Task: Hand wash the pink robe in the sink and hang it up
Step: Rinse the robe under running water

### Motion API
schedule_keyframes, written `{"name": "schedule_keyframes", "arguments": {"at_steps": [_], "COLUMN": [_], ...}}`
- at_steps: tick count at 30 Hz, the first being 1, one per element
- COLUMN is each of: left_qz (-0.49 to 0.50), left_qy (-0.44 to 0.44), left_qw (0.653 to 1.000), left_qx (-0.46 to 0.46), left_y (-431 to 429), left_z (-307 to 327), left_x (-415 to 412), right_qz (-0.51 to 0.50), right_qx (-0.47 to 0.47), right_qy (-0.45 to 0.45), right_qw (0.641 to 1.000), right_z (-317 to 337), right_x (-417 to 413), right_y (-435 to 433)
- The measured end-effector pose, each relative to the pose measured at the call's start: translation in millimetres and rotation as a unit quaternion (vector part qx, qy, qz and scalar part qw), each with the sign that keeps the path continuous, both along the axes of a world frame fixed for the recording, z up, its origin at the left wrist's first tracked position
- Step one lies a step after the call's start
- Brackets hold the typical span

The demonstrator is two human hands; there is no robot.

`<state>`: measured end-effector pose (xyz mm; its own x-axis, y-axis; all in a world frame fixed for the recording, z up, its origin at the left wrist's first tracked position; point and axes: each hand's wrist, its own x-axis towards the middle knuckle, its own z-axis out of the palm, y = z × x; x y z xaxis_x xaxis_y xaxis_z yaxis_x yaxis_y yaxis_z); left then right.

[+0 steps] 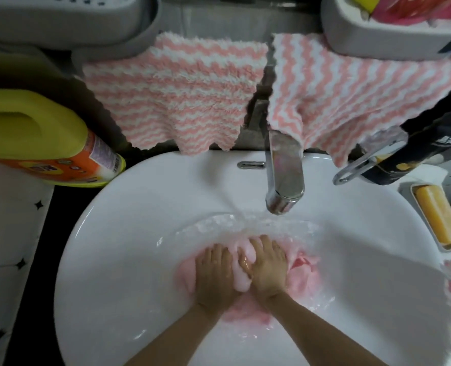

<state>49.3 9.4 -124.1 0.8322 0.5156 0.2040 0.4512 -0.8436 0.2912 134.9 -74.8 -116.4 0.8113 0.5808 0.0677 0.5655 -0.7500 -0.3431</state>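
The pink robe (304, 270) lies bunched and wet at the bottom of the white sink (129, 233). Water runs from the chrome faucet (285, 178) onto the cloth just beyond my fingers. My left hand (215, 276) lies on the robe's left part with its fingers curled into the fabric. My right hand (268, 268) grips a pale pink fold beside it, thumb wrapped around the bunch between the two hands. Both hands cover the robe's middle.
Two pink-and-white striped towels (182, 91) hang behind the sink, above the faucet. A yellow detergent jug (42, 138) lies at the left rim. At the right stand a soap bar in a dish (439, 216) and a dark bottle (414, 154).
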Motion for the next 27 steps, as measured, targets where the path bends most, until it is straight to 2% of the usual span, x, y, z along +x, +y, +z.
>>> {"name": "schedule_keyframes", "arguments": {"at_steps": [2, 4, 5, 7, 8, 9, 10, 12, 14, 15, 17, 19, 20, 22, 24, 27], "left_qz": [-0.028, -0.053, -0.059, -0.036, -0.025, -0.018, -0.016, -0.030, -0.012, -0.003, -0.026, -0.079, -0.089, -0.081, -0.071, -0.049], "left_qy": [0.034, 0.075, 0.105, 0.181, 0.192, 0.193, 0.178, 0.107, 0.043, 0.019, 0.025, 0.061, 0.097, 0.142, 0.142, 0.096], "left_qw": [0.999, 0.993, 0.986, 0.971, 0.962, 0.946, 0.924, 0.903, 0.885, 0.883, 0.931, 0.978, 0.981, 0.978, 0.979, 0.990], "left_qx": [-0.028, -0.071, -0.112, -0.152, -0.194, -0.260, -0.339, -0.416, -0.463, -0.470, -0.362, -0.185, -0.141, -0.132, -0.127, -0.090], "left_y": [7.6, 15.3, 20.2, 31.5, 38.5, 46.0, 51.9, 57.5, 53.1, 47.7, 38.7, 28.2, 22.0, 8.4, -1.5, -13.3], "left_z": [0.1, 1.5, 11.8, 28.2, 34.4, 40.5, 47.2, 62.1, 75.2, 79.7, 82.5, 71.0, 64.5, 46.7, 33.4, 17.6], "left_x": [3.9, 10.3, 16.8, 27.9, 34.0, 36.8, 36.3, 26.2, 9.7, 1.5, -12.5, -25.6, -30.1, -35.6, -34.1, -25.7], "right_qz": [-0.036, -0.044, -0.038, -0.017, -0.009, -0.005, -0.006, -0.058, -0.068, -0.048, 0.004, 0.041, 0.050, 0.069, 0.074, 0.058], "right_qx": [-0.050, -0.097, -0.104, -0.101, -0.096, -0.089, -0.030, 0.144, 0.213, 0.196, 0.115, 0.020, -0.021, -0.079, -0.094, -0.075], "right_qy": [-0.003, 0.059, 0.102, 0.111, 0.120, 0.175, 0.249, 0.408, 0.460, 0.439, 0.320, 0.189, 0.151, 0.137, 0.119, 0.109], "right_qw": [0.998, 0.993, 0.989, 0.989, 0.988, 0.980, 0.968, 0.899, 0.859, 0.876, 0.940, 0.981, 0.987, 0.985, 0.986, 0.990], "right_z": [4.1, 14.0, 22.1, 25.0, 25.4, 30.5, 31.3, 52.3, 71.9, 78.3, 83.5, 71.4, 62.5, 47.3, 33.0, 20.3], "right_x": [7.5, 15.2, 18.1, 26.1, 31.4, 36.8, 41.0, 42.4, 35.2, 28.2, 9.9, -9.5, -16.9, -27.1, -29.6, -22.1], "right_y": [10.3, 21.1, 26.3, 30.6, 29.5, 26.5, 20.0, 2.2, -17.0, -25.7, -39.1, -51.9, -55.4, -56.7, -53.3, -42.3]}}
